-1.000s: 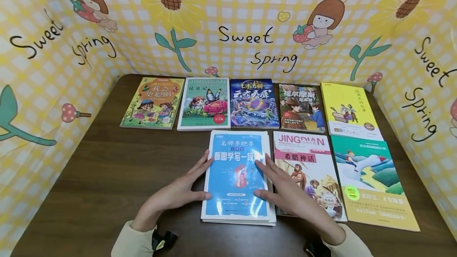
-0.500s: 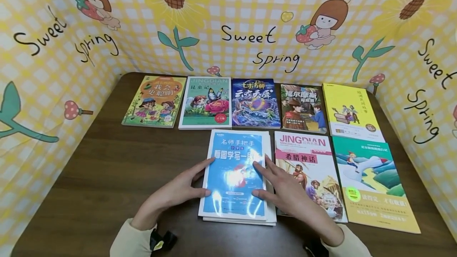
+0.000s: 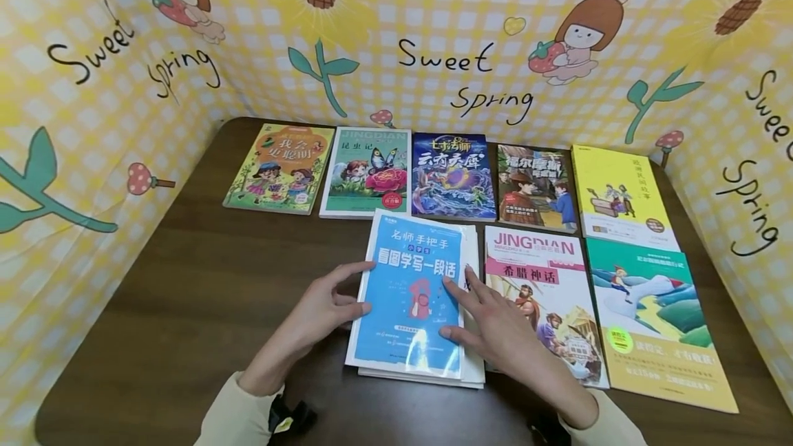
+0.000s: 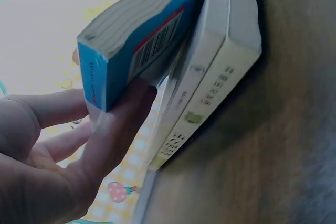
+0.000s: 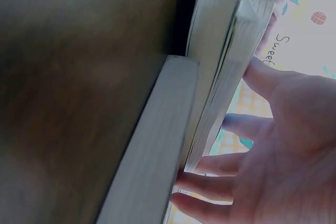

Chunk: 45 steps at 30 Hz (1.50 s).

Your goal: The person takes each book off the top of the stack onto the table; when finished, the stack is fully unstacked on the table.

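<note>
we have the blue book (image 3: 411, 294) on top of a small stack (image 3: 473, 370) near the front middle of the bench (image 3: 186, 294), just left of the pink-titled book (image 3: 545, 301). our left hand (image 3: 322, 308) is at the blue book's left edge; the left wrist view shows that hand (image 4: 63, 156) with its thumb tucked under the spine and the cover's edge already lifted clear of the white books below, so the fingers are curled around that edge in a light grip. our right hand (image 3: 495, 329) lies with fingers nearly straight, spread across the right edge of the blue book and the stack, holding nothing; the right wrist view shows those fingertips (image 5: 210, 182) against the page edges.

we judge the step in hand to be parting the top book from the stack. the next move would call for a firmer hold on the right edge, a level lift, and a free spot on the bench, perhaps the bare area to the left, beneath the orange book (image 3: 279, 167).
</note>
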Motion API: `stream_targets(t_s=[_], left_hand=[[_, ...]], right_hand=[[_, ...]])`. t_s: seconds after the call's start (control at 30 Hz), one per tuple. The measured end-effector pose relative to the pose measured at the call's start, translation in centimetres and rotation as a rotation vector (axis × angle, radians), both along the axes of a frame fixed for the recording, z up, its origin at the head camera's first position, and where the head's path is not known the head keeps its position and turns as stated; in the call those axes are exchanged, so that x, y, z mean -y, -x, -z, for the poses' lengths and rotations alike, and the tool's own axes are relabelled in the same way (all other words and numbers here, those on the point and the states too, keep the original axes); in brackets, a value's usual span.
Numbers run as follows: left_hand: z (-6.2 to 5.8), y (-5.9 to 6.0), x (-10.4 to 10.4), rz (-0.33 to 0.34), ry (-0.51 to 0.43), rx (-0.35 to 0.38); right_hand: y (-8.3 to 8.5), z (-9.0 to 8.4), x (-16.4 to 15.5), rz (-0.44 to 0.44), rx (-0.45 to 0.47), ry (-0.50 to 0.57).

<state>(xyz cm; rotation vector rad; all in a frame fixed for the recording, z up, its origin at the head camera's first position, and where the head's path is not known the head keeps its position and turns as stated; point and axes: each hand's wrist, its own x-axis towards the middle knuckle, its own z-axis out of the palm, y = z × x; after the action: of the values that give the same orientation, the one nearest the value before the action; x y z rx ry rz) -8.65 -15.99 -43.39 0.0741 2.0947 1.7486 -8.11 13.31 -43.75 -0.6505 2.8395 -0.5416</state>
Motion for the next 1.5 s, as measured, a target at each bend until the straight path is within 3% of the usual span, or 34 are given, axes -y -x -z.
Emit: stream_targets(t_s=[0.23,0.53,0.7,0.83,1.0,1.3,1.5], left_hand=[[-0.8,-0.5,1.7,-0.043,-0.044,0.011],[-2.7,-2.3,8.4,-0.170,-0.011,-0.020],[-3.5,-2.9,11.2,-0.176,0.006,-0.022],[-3.9,-3.1,12.6,-0.163,0.082,-0.043],[-4.1,-3.0,13.4,-0.127,0.150,-0.043],[-2.7,-1.9,12.7,-0.117,0.174,0.049],[-2.3,-1.6,12.1,-0.115,0.219,0.056]], right_hand=[[-0.3,0.1,0.1,-0.012,-0.010,-0.030],[-0.5,0.0,0.1,-0.048,-0.051,-0.096],[-0.6,-0.1,0.0,-0.038,-0.043,-0.098],[-0.7,-0.2,0.0,-0.036,-0.040,-0.094],[-0.7,-0.1,0.1,-0.036,-0.043,-0.078],[-0.8,-0.1,0.1,-0.033,-0.039,-0.067],[-0.8,0.0,0.1,-0.034,-0.052,-0.066]])
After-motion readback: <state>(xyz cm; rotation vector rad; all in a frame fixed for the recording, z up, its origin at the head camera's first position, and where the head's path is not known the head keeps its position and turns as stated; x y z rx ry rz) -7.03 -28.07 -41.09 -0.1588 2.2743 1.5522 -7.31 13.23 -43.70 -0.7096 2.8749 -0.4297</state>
